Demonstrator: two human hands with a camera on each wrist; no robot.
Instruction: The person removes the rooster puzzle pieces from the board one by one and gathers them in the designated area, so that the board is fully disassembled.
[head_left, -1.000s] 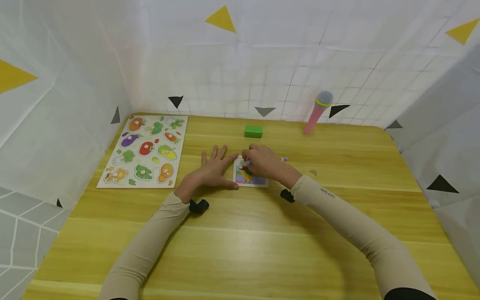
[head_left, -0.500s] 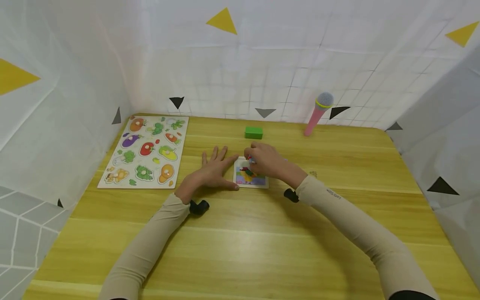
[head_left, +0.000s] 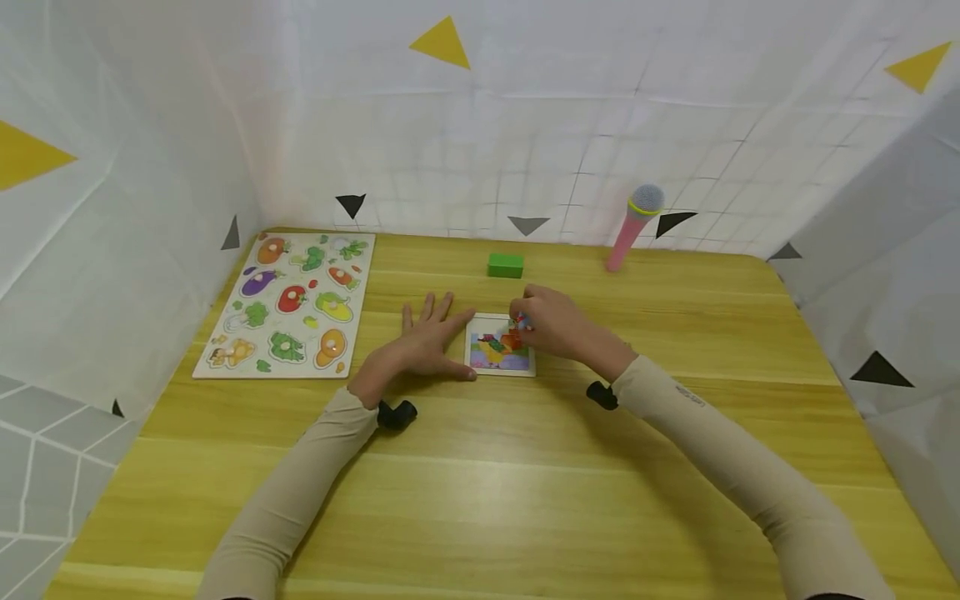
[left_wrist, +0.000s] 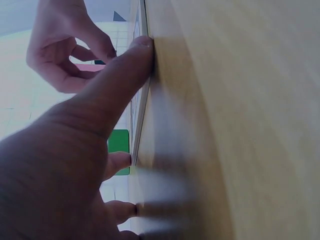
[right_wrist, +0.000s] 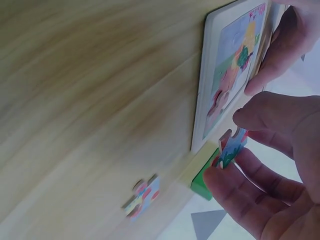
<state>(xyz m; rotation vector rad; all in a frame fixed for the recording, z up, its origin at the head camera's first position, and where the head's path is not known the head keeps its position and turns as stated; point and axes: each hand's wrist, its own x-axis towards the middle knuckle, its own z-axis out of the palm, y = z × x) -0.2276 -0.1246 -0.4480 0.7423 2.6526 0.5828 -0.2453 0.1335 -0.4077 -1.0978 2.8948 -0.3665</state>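
Note:
A small picture puzzle in a white tray (head_left: 498, 372) lies flat on the table, partly filled with joined pieces. My left hand (head_left: 422, 346) rests at its left side with fingers spread, index fingertip and thumb touching the tray's edge. Over the tray's upper right corner, my right hand (head_left: 561, 322) pinches a blue-and-red jigsaw piece (right_wrist: 231, 148) between thumb and fingers, held above the surface. Another loose jigsaw piece (right_wrist: 143, 198) lies on the table in the right wrist view; in the head view the right hand hides it.
A green block (head_left: 506, 267) sits behind the tray. Further right stands a pink toy microphone (head_left: 628, 230). To the left lies a vegetable knob-puzzle board (head_left: 206, 367). White patterned cloth (head_left: 420, 150) bounds the table's back and sides.
My right hand has drifted right with the jigsaw piece in its fingers, uncovering more of the puzzle picture. The left hand stays in place.

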